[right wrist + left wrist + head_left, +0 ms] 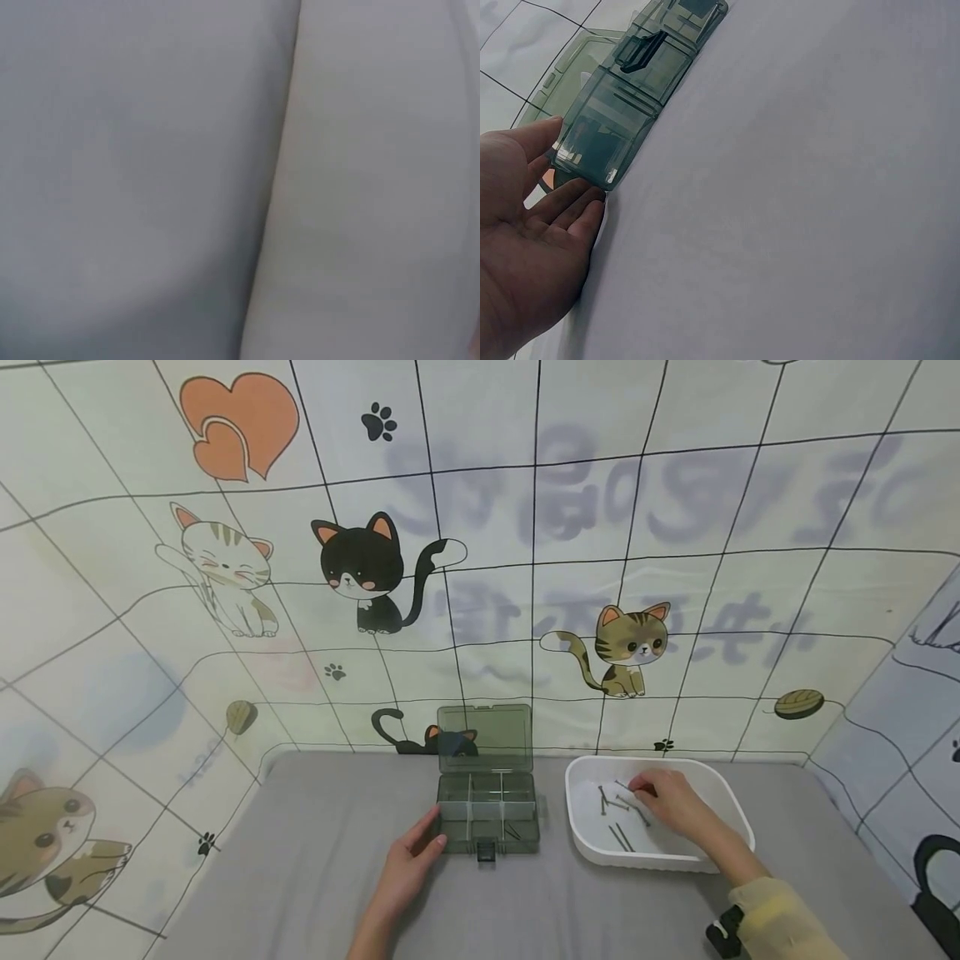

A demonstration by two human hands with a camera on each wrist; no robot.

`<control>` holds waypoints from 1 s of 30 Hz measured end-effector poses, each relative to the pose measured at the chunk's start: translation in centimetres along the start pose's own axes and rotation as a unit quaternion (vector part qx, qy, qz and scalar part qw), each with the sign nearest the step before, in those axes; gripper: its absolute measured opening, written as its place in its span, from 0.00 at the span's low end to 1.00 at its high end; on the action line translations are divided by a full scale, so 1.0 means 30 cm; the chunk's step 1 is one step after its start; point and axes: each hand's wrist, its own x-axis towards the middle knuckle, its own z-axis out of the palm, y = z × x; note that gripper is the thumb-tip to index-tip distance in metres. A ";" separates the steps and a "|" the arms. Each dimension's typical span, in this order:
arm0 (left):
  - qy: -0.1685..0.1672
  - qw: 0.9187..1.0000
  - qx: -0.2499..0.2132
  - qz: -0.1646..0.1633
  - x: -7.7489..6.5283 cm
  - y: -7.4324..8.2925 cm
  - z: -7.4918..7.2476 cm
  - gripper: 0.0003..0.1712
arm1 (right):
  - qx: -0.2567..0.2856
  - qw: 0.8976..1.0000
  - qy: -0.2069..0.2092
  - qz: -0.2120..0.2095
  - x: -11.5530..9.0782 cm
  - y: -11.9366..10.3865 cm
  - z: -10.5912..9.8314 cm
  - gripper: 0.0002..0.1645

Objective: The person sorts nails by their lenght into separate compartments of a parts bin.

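Note:
A translucent green compartment box (pixel 487 835) stands on the table with its lid (pixel 485 739) raised. Dark thin pieces (pixel 512 832) lie in its front right compartment. My left hand (pixel 408 864) rests against the box's left side, fingers loosely extended; in the left wrist view the thumb and fingertips of this hand (pixel 544 225) touch the box's end (pixel 592 150). Over the white tray (pixel 656 858), my right hand (pixel 675 806) pinches the end of a thin screw (pixel 622 785) between thumb and fingers. Several more long screws (pixel 619 837) lie scattered on the tray's bottom.
Grey cloth (pixel 322 827) covers the table. Behind it hangs a white cloth (pixel 480 610) with a grid and cartoon cats. The box's black latch (pixel 486 850) hangs at its front. The right wrist view shows mostly a blurred pale wall of the tray (pixel 360 187).

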 end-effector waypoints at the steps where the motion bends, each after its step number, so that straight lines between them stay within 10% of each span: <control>1: 0.000 1.000 0.001 0.001 0.001 -0.001 0.000 0.30 | 0.001 1.000 0.002 -0.004 -0.001 -0.004 -0.001 0.03; 30: -0.002 1.000 -0.006 -0.003 0.002 -0.004 0.001 0.30 | 0.059 0.992 0.008 -0.112 -0.034 -0.207 -0.015 0.06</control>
